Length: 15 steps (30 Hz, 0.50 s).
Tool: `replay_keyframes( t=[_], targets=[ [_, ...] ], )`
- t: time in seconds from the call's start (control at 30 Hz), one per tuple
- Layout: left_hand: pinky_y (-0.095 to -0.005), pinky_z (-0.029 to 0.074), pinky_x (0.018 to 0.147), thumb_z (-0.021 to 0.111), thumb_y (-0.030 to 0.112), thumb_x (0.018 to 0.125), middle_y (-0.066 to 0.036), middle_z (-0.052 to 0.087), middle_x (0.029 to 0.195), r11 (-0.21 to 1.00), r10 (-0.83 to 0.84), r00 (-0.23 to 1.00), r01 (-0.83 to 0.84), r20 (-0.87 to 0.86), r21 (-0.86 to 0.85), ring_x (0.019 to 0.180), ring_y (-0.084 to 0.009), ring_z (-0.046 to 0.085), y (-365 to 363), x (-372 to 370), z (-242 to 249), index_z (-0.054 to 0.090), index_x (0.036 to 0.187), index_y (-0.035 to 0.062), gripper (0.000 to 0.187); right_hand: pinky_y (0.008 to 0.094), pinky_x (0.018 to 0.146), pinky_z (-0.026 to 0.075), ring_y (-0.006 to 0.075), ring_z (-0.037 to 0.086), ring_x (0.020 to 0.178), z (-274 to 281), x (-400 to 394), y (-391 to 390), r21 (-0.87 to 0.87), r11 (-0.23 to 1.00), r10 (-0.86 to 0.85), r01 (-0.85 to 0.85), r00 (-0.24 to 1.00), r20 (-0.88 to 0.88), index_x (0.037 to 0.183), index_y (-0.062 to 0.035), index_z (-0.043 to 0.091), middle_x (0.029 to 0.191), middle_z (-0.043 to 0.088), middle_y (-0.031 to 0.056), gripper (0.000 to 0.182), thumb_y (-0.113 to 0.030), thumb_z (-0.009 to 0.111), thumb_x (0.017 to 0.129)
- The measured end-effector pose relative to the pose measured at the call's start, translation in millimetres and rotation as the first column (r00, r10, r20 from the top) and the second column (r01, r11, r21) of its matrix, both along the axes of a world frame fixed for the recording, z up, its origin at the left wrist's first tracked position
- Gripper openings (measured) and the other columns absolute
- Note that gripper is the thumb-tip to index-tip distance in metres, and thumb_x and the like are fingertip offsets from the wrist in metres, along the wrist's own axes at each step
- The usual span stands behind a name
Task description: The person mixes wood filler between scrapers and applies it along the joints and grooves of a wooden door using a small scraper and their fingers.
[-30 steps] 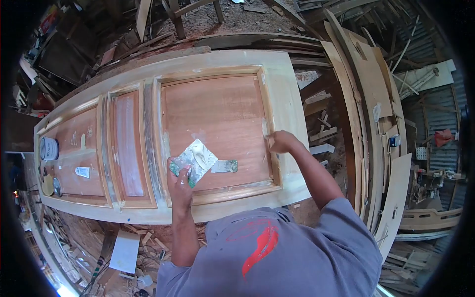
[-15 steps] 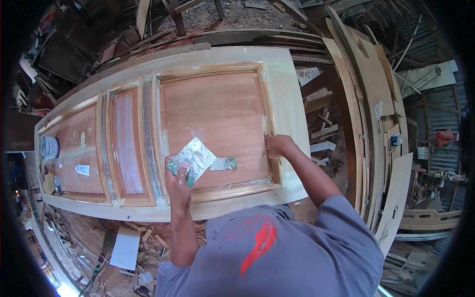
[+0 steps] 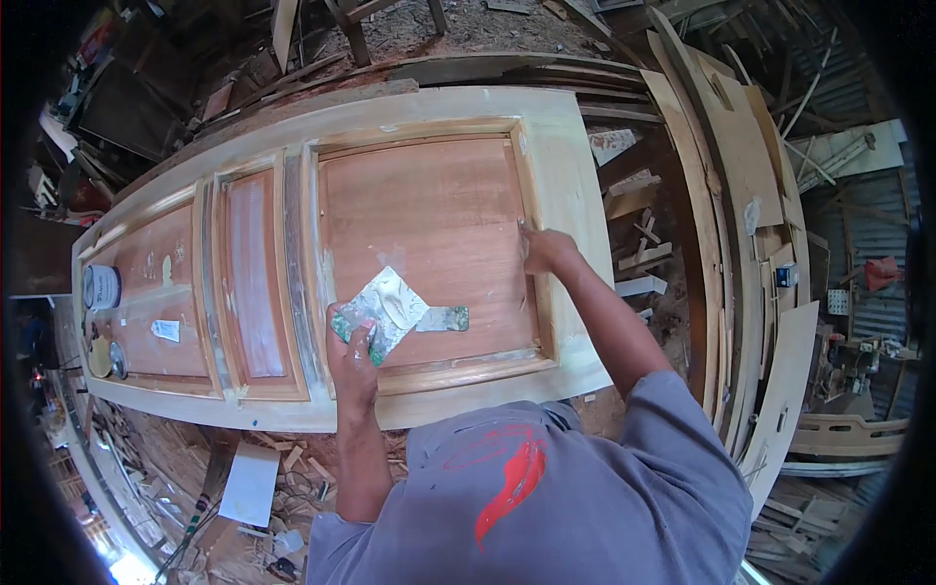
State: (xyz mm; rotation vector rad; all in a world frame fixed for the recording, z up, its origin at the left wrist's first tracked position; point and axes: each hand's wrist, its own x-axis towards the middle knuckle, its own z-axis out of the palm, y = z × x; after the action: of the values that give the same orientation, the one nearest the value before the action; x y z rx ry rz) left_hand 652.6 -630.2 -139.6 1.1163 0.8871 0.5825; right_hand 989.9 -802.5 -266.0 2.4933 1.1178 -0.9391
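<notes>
My left hand [image 3: 355,351] grips a square board [image 3: 389,314] with pale paste on it, held over the lower part of the large door panel [image 3: 419,214]. A flat, stained strip [image 3: 447,319] shows at the board's right side. At the panel's right edge, my right hand [image 3: 548,251] is closed against the inner moulding; what its fingers hold is too small to make out. The wooden door [image 3: 575,210] lies flat in front of me.
A tub [image 3: 101,288], a white tube [image 3: 166,331] and a round tin [image 3: 118,360] rest on the door's left panel. Long boards [image 3: 697,224] stand on the right. Wood scraps and a white sheet [image 3: 250,484] lie on the floor below.
My right hand has moved a little up along the panel's right edge. My left hand and the board have barely shifted.
</notes>
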Motion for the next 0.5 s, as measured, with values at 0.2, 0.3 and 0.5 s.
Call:
replay_keyframes(
  t=[0.2, 0.3, 0.5],
  targets=[
    [-0.0268, 0.046, 0.087, 0.057, 0.008, 0.095, -0.004, 0.058, 0.103, 1.0, 0.02, 0.999, -0.02, 0.029, -0.001, 0.095, -0.0108, 0.055, -0.8, -4.1, 0.9, 0.05, 0.118, 0.0044, 0.024, 0.0465, 0.085, 0.058, 0.0361, 0.071, 0.101, 4.0, 23.8, 17.2, 0.066, 0.998, -0.017, 0.013, 0.998, 0.062, 0.158, -0.017, 0.034, 0.112, 0.074, 0.0178, 0.09, -0.022, 0.064, 0.073],
    [-0.0268, 0.046, 0.088, 0.057, 0.008, 0.096, -0.004, 0.058, 0.105, 0.999, 0.038, 0.999, -0.038, 0.032, -0.027, 0.097, -0.011, 0.055, 0.5, -8.6, 1.2, 0.049, 0.12, 0.0044, 0.026, 0.0462, 0.087, 0.057, 0.0373, 0.07, 0.104, 8.5, 6.3, 4.0, -0.031, 0.999, 0.037, -0.037, 0.999, 0.003, 0.159, -0.0167, 0.033, 0.114, 0.072, 0.0194, 0.09, -0.023, 0.063, 0.074],
    [-0.0266, 0.045, 0.088, 0.057, 0.008, 0.095, -0.003, 0.057, 0.103, 0.999, 0.027, 0.999, -0.027, 0.021, -0.023, 0.095, -0.0107, 0.055, 2.6, -3.2, -4.8, 0.05, 0.116, 0.0047, 0.022, 0.0462, 0.09, 0.056, 0.0361, 0.069, 0.106, 29.1, -47.9, -41.3, -0.15, 0.986, 0.057, -0.076, 0.99, -0.126, 0.157, -0.0199, 0.037, 0.114, 0.072, 0.0193, 0.087, -0.028, 0.065, 0.076]
  ],
)
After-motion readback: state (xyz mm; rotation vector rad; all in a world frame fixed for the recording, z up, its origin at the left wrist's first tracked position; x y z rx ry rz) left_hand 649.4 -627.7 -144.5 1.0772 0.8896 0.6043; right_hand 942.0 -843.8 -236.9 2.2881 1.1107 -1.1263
